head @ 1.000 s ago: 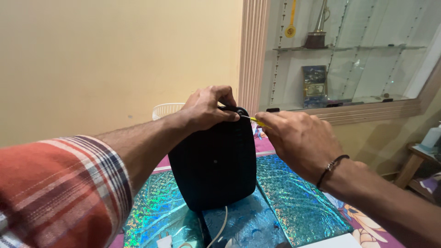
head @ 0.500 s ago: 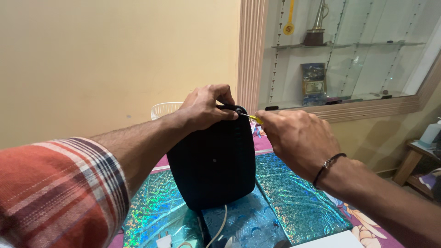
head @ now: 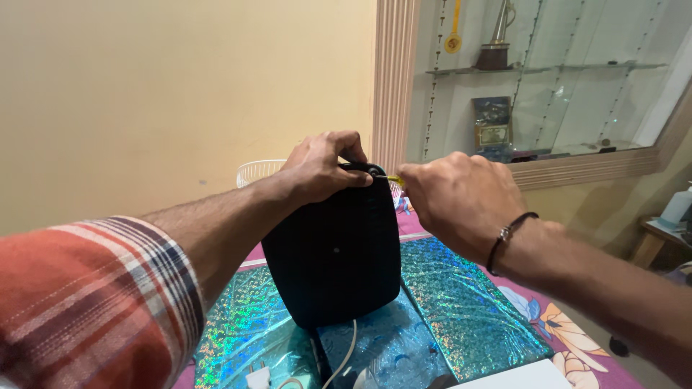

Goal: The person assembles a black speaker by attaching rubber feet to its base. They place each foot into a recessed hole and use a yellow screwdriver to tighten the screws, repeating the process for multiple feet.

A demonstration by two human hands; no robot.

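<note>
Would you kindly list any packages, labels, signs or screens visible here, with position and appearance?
Wrapped packages: flat on the table under the black device, shiny holographic teal-green and blue.
Framed picture: upright in the glass cabinet at right, rectangular, dark blue with a pale lower panel.
No screens or signs.

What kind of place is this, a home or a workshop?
Probably a room in a home: a glass display cabinet holding a trophy and a medal, and a flowered tablecloth under the black device.
</note>
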